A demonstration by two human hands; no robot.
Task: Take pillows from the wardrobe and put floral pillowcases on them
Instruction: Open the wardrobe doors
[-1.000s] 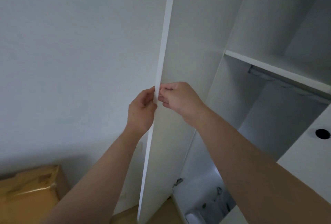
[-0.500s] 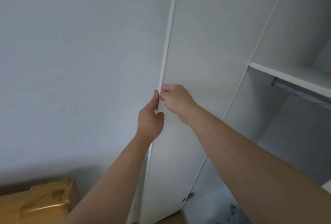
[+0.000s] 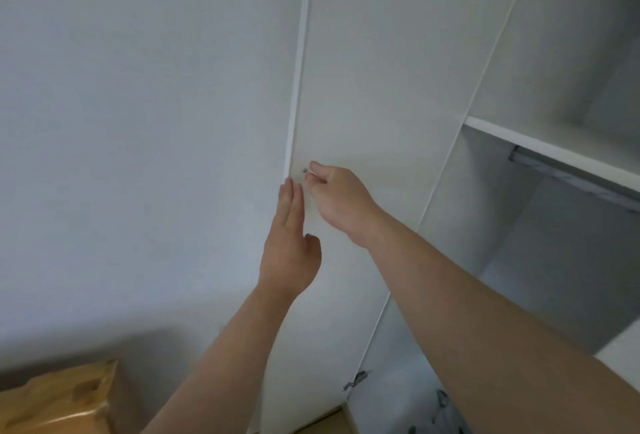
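A tall white wardrobe door (image 3: pixel 374 94) stands swung wide open against the wall, its inner face toward me. My left hand (image 3: pixel 291 246) is flat with straight fingers, fingertips at the door's free edge (image 3: pixel 298 87), holding nothing. My right hand (image 3: pixel 337 198) hovers with loosely curled fingers just off the inner face, near a small dark screw spot (image 3: pixel 304 170). The open wardrobe (image 3: pixel 554 260) is at the right, with a white shelf (image 3: pixel 540 146) and a grey hanging rail (image 3: pixel 568 177). A patterned fabric item (image 3: pixel 443 409) shows at the wardrobe's bottom. No pillow is clearly visible.
A white wall (image 3: pixel 138 121) fills the left. A brown paper-wrapped package (image 3: pixel 59 402) sits low at the bottom left. A metal hinge (image 3: pixel 355 381) is on the door's lower part. Wooden floor (image 3: pixel 322 419) shows under the door.
Both hands held the door's edge a second ago; now they have let go. The door has swung further toward the wall, and the view has shifted to the left.
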